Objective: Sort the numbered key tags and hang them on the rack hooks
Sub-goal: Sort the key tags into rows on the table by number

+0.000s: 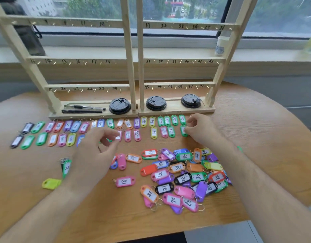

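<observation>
Grip of left hand (97, 151): fingers were curled, with thumb and forefinger pinching the pink tag (119, 136) in the lower sorted row, at 9 o'clock of that row's tag 12.
Grip of right hand (202, 129): curled fingertips held the right edge of the green tag (183, 131), which lay flat at 6 o'clock of tag 19, at the lower row's right end.
Sorted rows (75, 126): two lines of tags lay flat at 6 o'clock of the rack's base, with numbers rising left to right up to 19.
Loose pile (182, 174): mixed tags were heaped at 6 o'clock of the right hand, between the forearms.
Strays: tag 18 (125, 181) lay alone at 9 o'clock of the pile, and a lime tag (51, 183) lay at 8 o'clock of the left hand.
Rack (132, 67): two wooden frames stood side by side at 12 o'clock on the table (256, 120), with hooks (85, 63) beside handwritten numbers.
Base: black pens (82, 109) and three black lids (120, 106) rested on it.
</observation>
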